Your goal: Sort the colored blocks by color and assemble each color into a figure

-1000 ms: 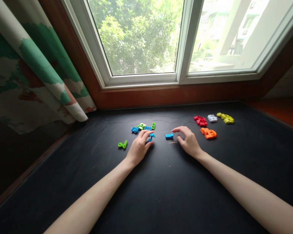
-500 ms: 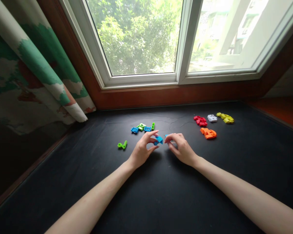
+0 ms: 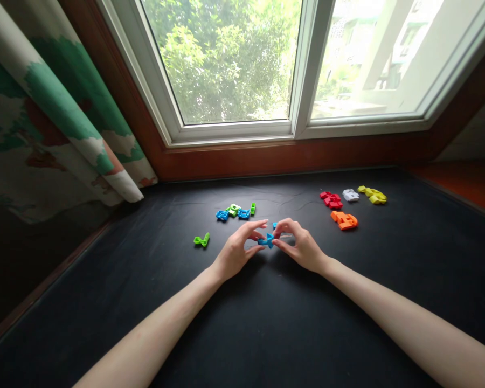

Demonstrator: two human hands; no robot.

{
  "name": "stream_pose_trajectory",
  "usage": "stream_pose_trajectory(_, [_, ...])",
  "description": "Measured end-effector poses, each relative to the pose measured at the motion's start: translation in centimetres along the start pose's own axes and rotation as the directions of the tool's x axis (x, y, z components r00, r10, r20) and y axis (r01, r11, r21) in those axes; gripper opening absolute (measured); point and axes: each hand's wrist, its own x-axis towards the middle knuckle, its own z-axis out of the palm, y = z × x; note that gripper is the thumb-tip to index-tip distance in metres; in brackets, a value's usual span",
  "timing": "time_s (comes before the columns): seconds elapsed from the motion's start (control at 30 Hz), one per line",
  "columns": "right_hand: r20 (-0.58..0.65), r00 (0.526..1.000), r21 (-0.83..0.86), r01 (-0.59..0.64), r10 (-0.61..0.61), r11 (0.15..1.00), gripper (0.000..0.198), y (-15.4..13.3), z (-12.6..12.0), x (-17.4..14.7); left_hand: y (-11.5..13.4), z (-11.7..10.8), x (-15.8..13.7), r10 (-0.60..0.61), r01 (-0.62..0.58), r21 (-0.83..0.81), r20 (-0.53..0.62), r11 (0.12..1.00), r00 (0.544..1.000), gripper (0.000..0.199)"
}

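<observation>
A small blue plastic toy piece (image 3: 269, 241) with a pointed, arrow-like end is held between my two hands, just above the dark tabletop. My left hand (image 3: 235, 250) pinches its left end between thumb and fingers, the index finger raised off it. At the other end, the thumb and fingertips of my right hand (image 3: 301, 245) close on the pointed part. Behind the right fingertips, part of another blue piece (image 3: 274, 225) shows; the fingers hide the rest. A green piece (image 3: 201, 240) lies left of my left hand.
Beyond my left hand lie blue pieces (image 3: 222, 215) and green pieces (image 3: 234, 209) in a cluster. To the right are red (image 3: 331, 200), white (image 3: 351, 195), yellow (image 3: 373, 195) and orange pieces (image 3: 345, 220). A window (image 3: 234, 132) and a curtain (image 3: 76, 124) border the black table (image 3: 242, 334).
The blue piece has turned so that its pointed end shows and sits slightly lower. My right fingertips have come in from the right and now meet it.
</observation>
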Motion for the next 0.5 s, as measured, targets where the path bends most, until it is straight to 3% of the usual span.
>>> stream_pose_trajectory(0.5, [-0.026,1.000,0.017,-0.016,0.016,1.000,0.016,0.17,0.05,-0.03,-0.29,-0.30,0.37,-0.324,0.317,-0.184,-0.009,0.931,0.946,0.035])
